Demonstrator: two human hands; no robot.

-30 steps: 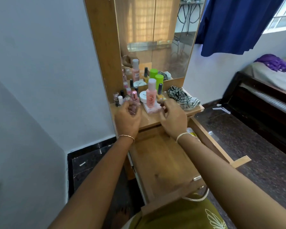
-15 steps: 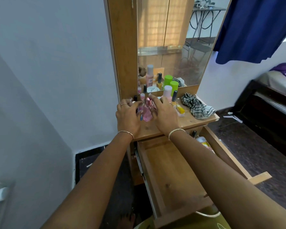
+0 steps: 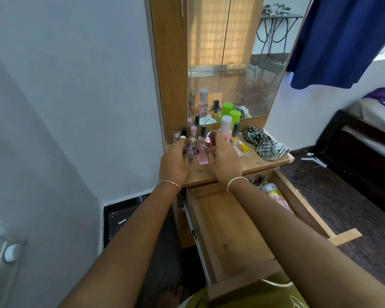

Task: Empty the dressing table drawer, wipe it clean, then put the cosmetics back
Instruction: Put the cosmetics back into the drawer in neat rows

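Both hands are on the tabletop (image 3: 251, 164), close together, with the cosmetics between and just beyond them. The left hand (image 3: 174, 163) lies palm down, its fingers curled loosely around some small bottles (image 3: 190, 145); the fingertips are blurred, so I cannot tell if it really grips one or only touches them. The right hand (image 3: 224, 161) is also palm down and half closed, its fingers bent toward the left hand. A pink bottle (image 3: 203, 155) stands between the 2 hands, touching the right hand's thumb side; I cannot tell if the right hand holds it firmly.

Beyond the fingertips more small bottles stand in a group against the mirror (image 3: 227, 54). Just beyond the right hand is a tall pink bottle (image 3: 226, 127), and to the right of it a yellow bottle (image 3: 235, 135) with a dark cap. Further to the right of the right hand a striped cloth (image 3: 264, 144) lies on the tabletop.

Below the wrists the drawer (image 3: 227, 236) is pulled out. Its wooden floor under the forearms is bare. Beside the right wrist, at the drawer's back right corner, a jar (image 3: 273, 193) and 2 dark-capped bottles (image 3: 259, 180) are inside.
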